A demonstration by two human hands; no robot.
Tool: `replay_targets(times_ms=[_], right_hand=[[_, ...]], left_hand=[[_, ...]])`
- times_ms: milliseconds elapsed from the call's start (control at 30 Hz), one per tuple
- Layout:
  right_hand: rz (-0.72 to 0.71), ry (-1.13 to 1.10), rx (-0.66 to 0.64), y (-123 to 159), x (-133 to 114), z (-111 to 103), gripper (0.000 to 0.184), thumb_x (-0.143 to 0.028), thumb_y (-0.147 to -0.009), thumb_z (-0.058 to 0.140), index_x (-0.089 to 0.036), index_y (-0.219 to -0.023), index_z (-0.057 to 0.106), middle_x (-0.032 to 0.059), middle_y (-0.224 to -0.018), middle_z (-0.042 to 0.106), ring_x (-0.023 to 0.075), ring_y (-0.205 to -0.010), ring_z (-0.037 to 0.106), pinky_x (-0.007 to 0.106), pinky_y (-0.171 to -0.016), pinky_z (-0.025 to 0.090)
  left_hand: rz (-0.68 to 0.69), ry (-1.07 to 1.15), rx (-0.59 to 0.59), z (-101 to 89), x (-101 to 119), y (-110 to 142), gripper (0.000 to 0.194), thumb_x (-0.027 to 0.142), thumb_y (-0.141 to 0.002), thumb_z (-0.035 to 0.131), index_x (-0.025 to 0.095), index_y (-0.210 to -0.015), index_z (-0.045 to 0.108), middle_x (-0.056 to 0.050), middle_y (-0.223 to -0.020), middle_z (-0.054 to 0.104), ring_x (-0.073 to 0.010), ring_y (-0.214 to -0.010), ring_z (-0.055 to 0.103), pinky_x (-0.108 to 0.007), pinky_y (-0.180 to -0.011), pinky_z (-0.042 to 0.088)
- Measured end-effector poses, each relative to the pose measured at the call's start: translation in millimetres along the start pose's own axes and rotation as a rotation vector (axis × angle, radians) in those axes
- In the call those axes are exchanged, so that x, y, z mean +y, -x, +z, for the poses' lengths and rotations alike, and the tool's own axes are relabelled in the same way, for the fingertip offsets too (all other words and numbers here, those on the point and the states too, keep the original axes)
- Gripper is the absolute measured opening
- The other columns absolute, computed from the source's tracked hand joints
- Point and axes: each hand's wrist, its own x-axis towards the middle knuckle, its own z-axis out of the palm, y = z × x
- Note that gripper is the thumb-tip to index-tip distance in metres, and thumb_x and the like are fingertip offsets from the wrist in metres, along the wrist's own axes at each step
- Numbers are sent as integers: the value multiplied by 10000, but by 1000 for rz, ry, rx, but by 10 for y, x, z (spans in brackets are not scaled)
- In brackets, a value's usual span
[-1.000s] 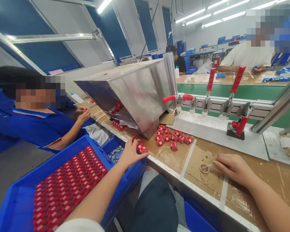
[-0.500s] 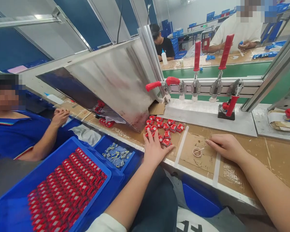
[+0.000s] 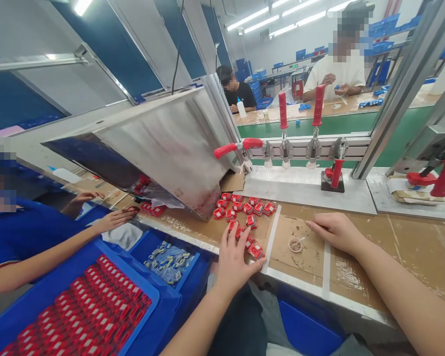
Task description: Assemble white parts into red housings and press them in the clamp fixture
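My left hand [image 3: 234, 259] lies over the near end of a group of small red parts [image 3: 249, 220], fingers spread, their tips touching several of them. One red part [image 3: 255, 251] sits between its index finger and thumb, not gripped. On the cardboard sheet to the right rests my right hand [image 3: 335, 230], its fingers curled and close together. Whether anything is inside them is hidden. Between the hands stands a small round dish [image 3: 295, 244] with a thin white stick in it.
Toggle clamps [image 3: 284, 123] with red handles line the rail behind. A metal hood [image 3: 163, 143] leans at left. Blue bins of red parts [image 3: 85, 311] and small pale-and-yellow pieces [image 3: 168, 261] are lower left. A co-worker's hand [image 3: 118, 220] reaches near the hood.
My left hand has drawn a few red parts nearer the table's front edge, away from the group. My right hand stays by the dish. The co-worker's arm at left has reached forward. The view has shifted.
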Motion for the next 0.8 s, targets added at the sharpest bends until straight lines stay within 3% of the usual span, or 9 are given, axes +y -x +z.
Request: replay_targets(times_ms=[200,367,533,667,800], right_hand=[[-4,-6,-29,22,46,23,497,-487,-1083,374,-213,-674,439,-10,-615,496,140,-573,450,284,-597,317],[-13,3,-29,25,43,15,489,-470,-1085,380,-214,-671,424,-14,-618,480,138,-570,431,286,-593,314],[-3,-7,-25,22,16,-4,487,-456,-1082,395,-213,-661,428,-18,-610,474,135,-567,433,284,-585,319],[-16,-13,-27,34,19,17,481,-453,-1082,400,-215,-665,428,-15,-615,474,139,-573,451,288,-581,326],[-33,-32,-31,42,49,67,474,-457,-1084,396,-215,-680,447,-9,-625,506,146,-578,510,283,-588,365]], left_hand=[[118,47,-141,20,-81,-322,1015,640,-792,733,298,-1622,259,-128,-1703,156,-461,-1558,96,-658,-1205,287],[173,-24,-72,71,-80,-690,985,723,-758,729,285,-1574,393,-124,-1697,201,-440,-1561,119,-646,-1252,166],[318,-26,-40,140,36,-965,809,687,-856,646,269,-1527,476,-125,-1646,334,-392,-1542,234,-600,-1265,184],[341,-62,-18,175,132,-998,695,636,-911,597,292,-1506,496,-120,-1626,373,-373,-1531,271,-605,-1251,223],[360,-132,99,-4,155,-831,883,730,-829,628,282,-1559,412,-146,-1646,318,-415,-1536,229,-644,-1230,212]])
